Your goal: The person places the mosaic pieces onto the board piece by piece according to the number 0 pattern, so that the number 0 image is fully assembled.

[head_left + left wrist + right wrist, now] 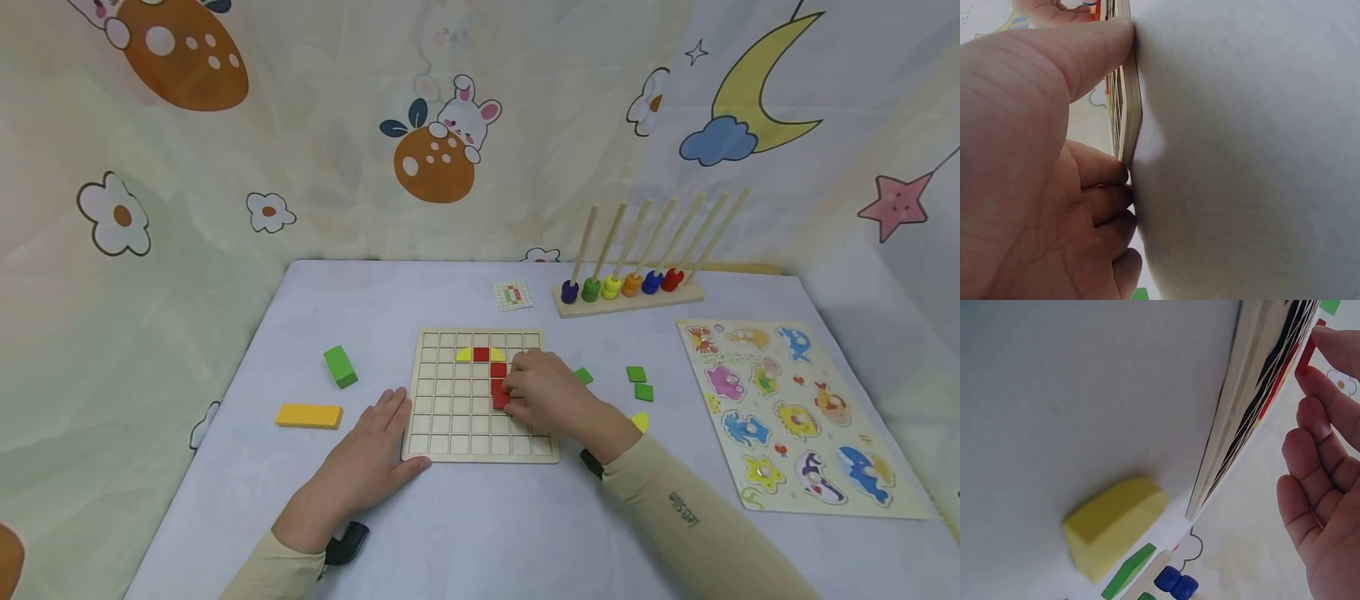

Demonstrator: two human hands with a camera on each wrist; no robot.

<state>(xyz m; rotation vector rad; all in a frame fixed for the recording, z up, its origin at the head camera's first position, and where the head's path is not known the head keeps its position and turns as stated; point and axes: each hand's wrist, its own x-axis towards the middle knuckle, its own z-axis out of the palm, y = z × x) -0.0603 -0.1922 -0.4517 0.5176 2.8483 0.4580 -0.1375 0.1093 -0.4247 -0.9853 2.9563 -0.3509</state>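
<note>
A wooden grid board lies at the table's middle. Set in its cells are red squares and two yellow pieces, one on each side of the top red square. My right hand is over the board's right half, pinching a red square tile between thumb and index finger; the tile is tilted just above the board in the right wrist view. My left hand rests at the board's lower left corner, its thumb touching the near edge and its fingers extended along the left side.
Left of the board lie a green block and a yellow-orange bar. Green tiles and a yellow piece sit to the right. Beyond stand a peg rack with coloured beads, a small pattern card and an animal puzzle board.
</note>
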